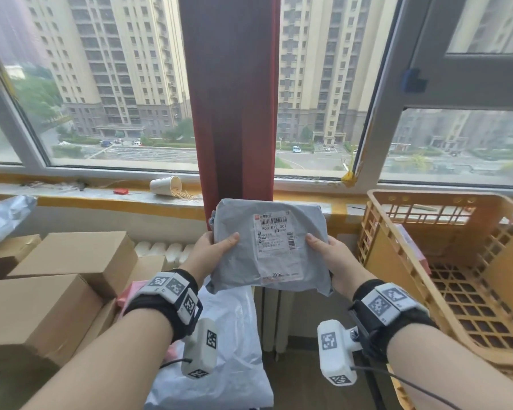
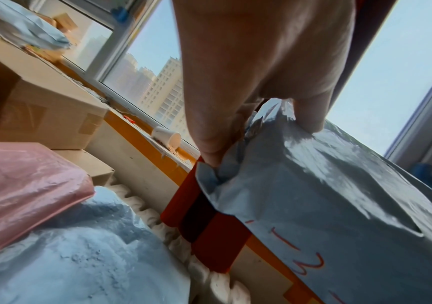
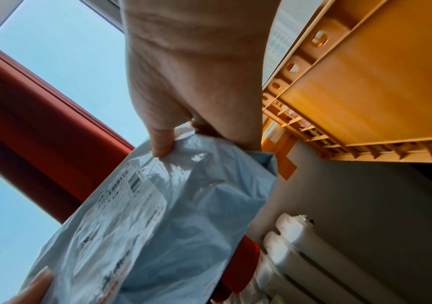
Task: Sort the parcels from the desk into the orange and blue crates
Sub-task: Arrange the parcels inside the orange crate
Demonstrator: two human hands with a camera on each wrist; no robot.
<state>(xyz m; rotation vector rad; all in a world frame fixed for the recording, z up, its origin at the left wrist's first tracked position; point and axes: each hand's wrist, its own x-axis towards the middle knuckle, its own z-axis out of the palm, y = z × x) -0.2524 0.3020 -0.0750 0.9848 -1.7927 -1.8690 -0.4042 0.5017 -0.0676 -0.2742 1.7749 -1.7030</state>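
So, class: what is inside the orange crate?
Inside the orange crate a cardboard box leans by its left wall and a red-edged parcel lies behind; the near corner is cut off.

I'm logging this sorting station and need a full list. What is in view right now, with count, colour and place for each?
Grey parcel: one, grey with a white label, held up in front of the window.
Cardboard boxes: at least three, brown, stacked at left.
Pink parcel: one, pink, beside the boxes.
White bag: one, white, below the held parcel.
Silver bag: one, silvery, far left.
Orange crate: one, orange, at right, with a parcel inside.
Paper cup: one, white, tipped over on the sill, toothpicks spilling out.
Radiator: one, white, under the sill.
Left hand: grips the parcel's left edge.
Right hand: grips its right edge.
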